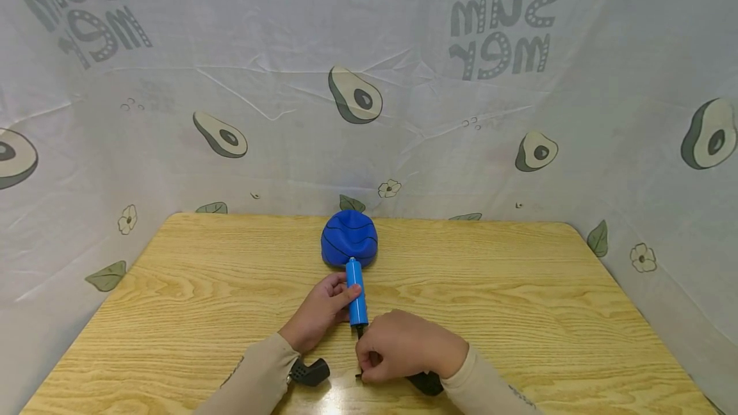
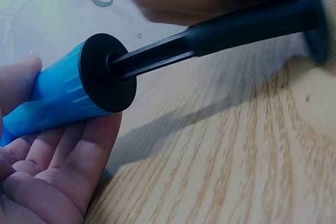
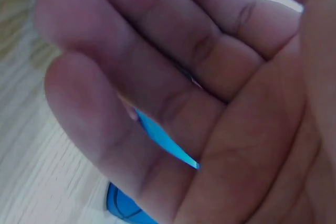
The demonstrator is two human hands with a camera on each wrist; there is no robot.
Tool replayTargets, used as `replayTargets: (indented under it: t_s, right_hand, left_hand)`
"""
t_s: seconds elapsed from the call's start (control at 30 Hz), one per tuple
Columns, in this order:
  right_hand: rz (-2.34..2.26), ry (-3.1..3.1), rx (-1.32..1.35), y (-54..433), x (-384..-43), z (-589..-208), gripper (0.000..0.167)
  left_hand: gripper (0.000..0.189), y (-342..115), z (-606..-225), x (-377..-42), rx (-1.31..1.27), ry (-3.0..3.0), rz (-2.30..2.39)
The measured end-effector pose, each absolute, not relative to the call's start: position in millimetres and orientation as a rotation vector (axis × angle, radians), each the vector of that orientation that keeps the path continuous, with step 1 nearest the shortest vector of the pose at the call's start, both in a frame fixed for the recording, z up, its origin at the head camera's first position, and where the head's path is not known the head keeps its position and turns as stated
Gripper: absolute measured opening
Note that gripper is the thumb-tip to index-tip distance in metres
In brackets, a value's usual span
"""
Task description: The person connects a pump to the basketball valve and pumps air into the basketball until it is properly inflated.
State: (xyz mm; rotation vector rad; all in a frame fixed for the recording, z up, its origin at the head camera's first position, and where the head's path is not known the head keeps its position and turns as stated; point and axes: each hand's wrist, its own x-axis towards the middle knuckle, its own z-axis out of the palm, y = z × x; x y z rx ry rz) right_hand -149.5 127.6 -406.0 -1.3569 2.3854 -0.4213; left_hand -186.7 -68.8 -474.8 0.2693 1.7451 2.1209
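Observation:
A dented, partly deflated blue ball (image 1: 349,235) with dark curved lines sits at the table's far side. The tip of a blue hand pump (image 1: 356,293) meets its near side; whether a needle goes in is hidden. My left hand (image 1: 319,309) grips the blue barrel, thumb on top and fingers beneath. From the barrel's black end cap (image 2: 107,72), the black plunger rod (image 2: 220,32) stands drawn out. My right hand (image 1: 403,344) pinches the pump's T-shaped handle (image 2: 315,22) at one end, the contact partly hidden. In the right wrist view, its other fingers (image 3: 79,98) are loosely bent.
The wood-grain table (image 1: 230,261) lies under everything. Behind and beside it hangs a pale curtain (image 1: 288,146) printed with avocados. A black strap device (image 1: 310,372) is on the left wrist, and another dark one (image 1: 426,383) is at the right wrist.

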Motion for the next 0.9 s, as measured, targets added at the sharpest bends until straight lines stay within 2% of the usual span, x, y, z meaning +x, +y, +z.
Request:
replayTargets:
  t_s: [0.47,0.9]
  right_hand:
    - [-0.513,2.625,-1.293,132,-162,-405,0.019]
    - [-0.434,2.583,-1.404,132,-159,-405,0.016]
  left_hand:
    - [0.052,-69,-477,-188,0.258,1.748,2.122]
    - [0.050,-70,-479,-188,0.295,1.743,2.102]
